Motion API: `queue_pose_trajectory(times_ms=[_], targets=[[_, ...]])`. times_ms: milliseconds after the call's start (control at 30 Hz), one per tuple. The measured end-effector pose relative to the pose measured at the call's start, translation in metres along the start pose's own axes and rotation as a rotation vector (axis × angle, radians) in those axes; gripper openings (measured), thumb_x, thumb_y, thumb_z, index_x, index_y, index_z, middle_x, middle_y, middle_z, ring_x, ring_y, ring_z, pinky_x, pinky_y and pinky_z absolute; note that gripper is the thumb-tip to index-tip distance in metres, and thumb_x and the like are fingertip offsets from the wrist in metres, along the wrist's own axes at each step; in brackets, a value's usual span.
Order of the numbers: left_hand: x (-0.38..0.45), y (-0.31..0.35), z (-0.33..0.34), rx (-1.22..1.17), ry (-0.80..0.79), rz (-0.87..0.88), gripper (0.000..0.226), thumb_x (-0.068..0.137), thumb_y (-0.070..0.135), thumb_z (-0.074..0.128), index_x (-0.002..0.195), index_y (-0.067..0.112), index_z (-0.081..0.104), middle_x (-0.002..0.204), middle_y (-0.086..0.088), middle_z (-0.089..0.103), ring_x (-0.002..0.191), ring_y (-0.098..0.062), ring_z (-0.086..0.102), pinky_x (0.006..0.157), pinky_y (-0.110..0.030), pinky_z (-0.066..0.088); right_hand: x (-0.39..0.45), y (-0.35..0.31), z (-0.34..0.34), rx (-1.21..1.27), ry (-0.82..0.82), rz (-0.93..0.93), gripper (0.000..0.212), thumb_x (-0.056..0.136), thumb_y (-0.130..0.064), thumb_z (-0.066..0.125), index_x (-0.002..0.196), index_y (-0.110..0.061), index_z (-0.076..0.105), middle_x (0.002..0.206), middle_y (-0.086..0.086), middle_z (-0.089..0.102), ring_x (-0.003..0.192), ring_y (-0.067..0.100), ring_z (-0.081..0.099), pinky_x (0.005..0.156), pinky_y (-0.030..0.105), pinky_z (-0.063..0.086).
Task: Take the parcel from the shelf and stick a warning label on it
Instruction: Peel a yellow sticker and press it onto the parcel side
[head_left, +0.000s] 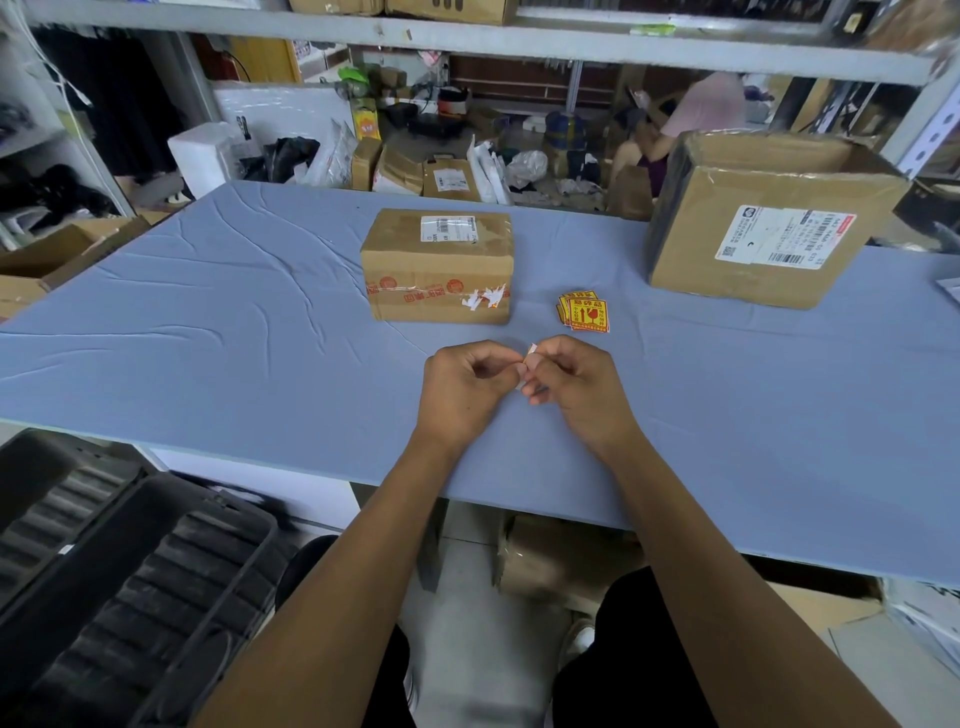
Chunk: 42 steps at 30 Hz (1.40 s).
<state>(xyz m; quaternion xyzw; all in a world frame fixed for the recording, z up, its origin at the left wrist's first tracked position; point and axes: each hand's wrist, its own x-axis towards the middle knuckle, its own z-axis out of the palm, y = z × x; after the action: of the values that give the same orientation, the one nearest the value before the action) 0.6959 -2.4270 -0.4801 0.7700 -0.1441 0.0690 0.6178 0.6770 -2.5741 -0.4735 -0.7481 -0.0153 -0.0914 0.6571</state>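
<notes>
The small cardboard parcel (438, 265) already lies on the blue table (208, 322), so taking it from the shelf seems done. No warning label is seen on its visible faces. A little stack of yellow-red warning labels (584, 312) lies just beside it, to the right. Near the table edge, the left hand (465, 387) and the right hand (574, 387) are pressed together, both pinching one small label (529, 364), probably peeling its backing. Sticking it on the parcel is what remains.
</notes>
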Motion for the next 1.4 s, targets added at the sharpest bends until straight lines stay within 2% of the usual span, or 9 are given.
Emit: queue_pose_trajectory(times_ms=[100,233,400,567,667,900,1067,1233,1400], targets=[[0.0,0.001,0.001,-0.001,-0.006,-0.021,0.007,0.085,0.012,0.075,0.084,0.005,0.079,0.075,-0.004,0.075,0.067,-0.005,0.067,0.073,-0.024,0.056,0.0,0.003,-0.001,-0.04,-0.012,-0.021,0.026,0.095,0.003,0.052,0.079,-0.013,0.064,0.059,-0.005,0.067,0.054,0.008,0.061,0.057,0.022,0.052],[0.003,0.0,-0.001,-0.001,-0.002,-0.059,0.018,0.086,0.02,0.075,0.078,0.004,0.075,0.07,-0.009,0.073,0.064,-0.013,0.062,0.071,-0.035,0.056,-0.003,0.002,0.0,-0.117,-0.068,-0.06,0.022,0.096,0.0,0.054,0.078,-0.01,0.063,0.059,-0.006,0.066,0.055,0.008,0.058,0.058,0.02,0.05],[0.003,-0.001,-0.002,0.027,0.036,-0.086,0.017,0.087,0.005,0.062,0.076,0.007,0.075,0.073,-0.013,0.074,0.066,-0.016,0.064,0.075,-0.044,0.058,-0.002,0.004,0.0,-0.132,-0.069,-0.041,0.024,0.094,-0.002,0.054,0.078,-0.016,0.064,0.068,0.005,0.068,0.061,0.016,0.063,0.064,0.027,0.056],[0.003,0.004,-0.003,-0.103,0.12,-0.158,0.026,0.091,0.002,0.06,0.071,0.015,0.069,0.071,-0.004,0.07,0.064,-0.016,0.066,0.079,-0.046,0.06,0.0,0.001,-0.007,-0.112,0.063,0.053,0.013,0.093,0.0,0.055,0.082,-0.002,0.061,0.069,0.013,0.067,0.059,0.02,0.065,0.064,0.031,0.059],[0.002,0.004,-0.002,-0.116,0.122,-0.157,0.027,0.092,0.005,0.061,0.071,0.019,0.069,0.067,0.002,0.069,0.063,-0.013,0.064,0.077,-0.043,0.06,-0.003,-0.004,-0.03,-0.164,0.11,0.105,0.013,0.092,-0.001,0.056,0.08,-0.001,0.062,0.069,0.012,0.065,0.056,0.021,0.063,0.06,0.03,0.059],[0.004,-0.002,0.001,-0.034,0.106,-0.108,0.022,0.095,0.015,0.059,0.075,0.006,0.065,0.061,0.0,0.062,0.059,-0.013,0.053,0.065,-0.032,0.047,-0.016,-0.004,-0.069,-0.275,0.303,0.155,0.016,0.09,-0.009,0.062,0.079,0.001,0.068,0.065,0.011,0.066,0.045,0.015,0.061,0.053,0.029,0.058],[0.002,0.002,0.0,-0.128,0.084,-0.108,0.02,0.094,0.009,0.062,0.075,0.016,0.061,0.061,-0.004,0.064,0.056,-0.013,0.055,0.061,-0.027,0.05,-0.013,-0.018,-0.038,-0.157,0.188,0.153,0.023,0.09,-0.012,0.064,0.069,-0.003,0.069,0.061,0.009,0.066,0.043,0.012,0.059,0.048,0.022,0.052],[0.003,0.003,-0.005,-0.226,0.072,-0.084,0.02,0.092,-0.001,0.063,0.079,0.014,0.063,0.066,-0.007,0.068,0.056,-0.004,0.065,0.062,-0.017,0.054,-0.006,-0.023,-0.011,-0.154,0.037,0.228,0.018,0.093,-0.013,0.06,0.081,-0.008,0.072,0.064,0.001,0.067,0.044,0.015,0.062,0.045,0.022,0.05],[0.003,0.0,-0.014,-0.236,-0.004,-0.071,0.028,0.09,-0.011,0.058,0.079,0.014,0.066,0.067,0.005,0.071,0.062,-0.001,0.064,0.068,-0.017,0.054,-0.004,-0.025,-0.006,-0.173,-0.003,0.228,0.02,0.094,-0.02,0.063,0.088,-0.003,0.071,0.071,0.002,0.065,0.04,0.008,0.052,0.042,0.019,0.043]])
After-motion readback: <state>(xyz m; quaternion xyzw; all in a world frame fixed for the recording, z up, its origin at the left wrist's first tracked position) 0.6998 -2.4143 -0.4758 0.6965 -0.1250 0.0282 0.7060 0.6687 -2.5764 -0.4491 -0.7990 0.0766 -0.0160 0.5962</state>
